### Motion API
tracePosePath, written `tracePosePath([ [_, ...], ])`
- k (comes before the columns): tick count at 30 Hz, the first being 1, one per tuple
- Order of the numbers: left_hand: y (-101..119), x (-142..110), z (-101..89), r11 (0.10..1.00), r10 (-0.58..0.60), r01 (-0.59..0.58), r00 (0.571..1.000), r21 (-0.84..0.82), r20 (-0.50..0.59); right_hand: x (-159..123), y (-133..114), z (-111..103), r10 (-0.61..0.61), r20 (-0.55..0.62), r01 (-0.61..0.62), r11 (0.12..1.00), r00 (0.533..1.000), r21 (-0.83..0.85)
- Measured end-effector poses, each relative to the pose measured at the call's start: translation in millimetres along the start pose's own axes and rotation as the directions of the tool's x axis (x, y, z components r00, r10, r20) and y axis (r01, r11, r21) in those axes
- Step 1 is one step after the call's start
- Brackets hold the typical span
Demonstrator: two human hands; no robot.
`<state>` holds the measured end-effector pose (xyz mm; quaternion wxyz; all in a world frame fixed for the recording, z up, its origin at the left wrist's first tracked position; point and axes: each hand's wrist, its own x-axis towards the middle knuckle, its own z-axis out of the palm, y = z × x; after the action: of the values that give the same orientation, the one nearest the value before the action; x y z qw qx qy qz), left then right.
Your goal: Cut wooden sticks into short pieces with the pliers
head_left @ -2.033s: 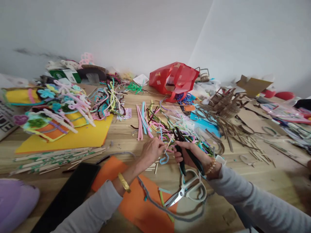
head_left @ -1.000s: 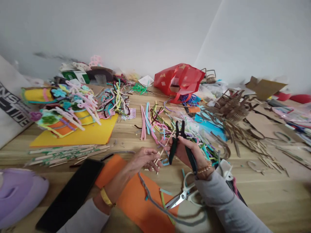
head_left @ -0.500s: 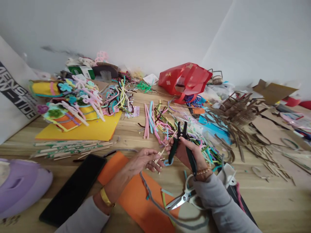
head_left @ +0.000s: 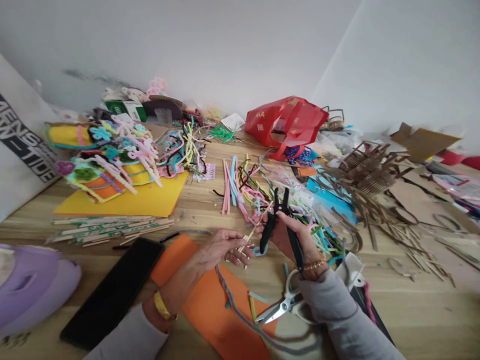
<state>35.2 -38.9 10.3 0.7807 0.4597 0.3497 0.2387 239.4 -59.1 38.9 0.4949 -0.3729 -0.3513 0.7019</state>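
In the middle of the view, my left hand [head_left: 221, 247] pinches several thin wooden sticks [head_left: 245, 244] between its fingers. To its right, my right hand [head_left: 290, 237] is wrapped round black-handled pliers [head_left: 281, 205], whose jaws point away from me and stand apart. The fingertips of my right hand meet the upper end of one stick. A small blue loop of pipe cleaner [head_left: 259, 251] shows between the hands. Below them lie orange sheets [head_left: 213, 310], a grey fuzzy strip [head_left: 236, 305] and white-handled scissors [head_left: 281, 306] with parted blades.
A black phone [head_left: 112, 292] and wrapped sticks [head_left: 108, 230] lie at left. Pipe-cleaner flower pots [head_left: 101, 185] stand on yellow sheets [head_left: 165, 202]. Loose pipe cleaners [head_left: 228, 185] spread ahead, before a red bag [head_left: 262, 122]. Brown woven baskets [head_left: 371, 172] stand at right.
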Motion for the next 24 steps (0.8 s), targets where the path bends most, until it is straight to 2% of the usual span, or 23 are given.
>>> tracePosePath([
  [11,-5.0,2.2,-3.2,0.999,0.019,-0.02,1.0,0.034,0.021,1.1,0.3,-0.6,0.003,0.014,-0.004,0.999,1.0,0.055],
  [17,-2.9,-0.1,-1.9,0.999,0.017,-0.017,1.0,0.038,0.015,-0.9,-1.4,2.3,0.02,-0.02,-0.021,0.999,1.0,-0.031],
  [24,0.2,-3.6,-0.4,0.998,0.041,-0.039,0.999,0.05,-0.036,-1.3,-1.7,1.5,0.022,-0.083,-0.039,0.978,0.996,-0.205],
])
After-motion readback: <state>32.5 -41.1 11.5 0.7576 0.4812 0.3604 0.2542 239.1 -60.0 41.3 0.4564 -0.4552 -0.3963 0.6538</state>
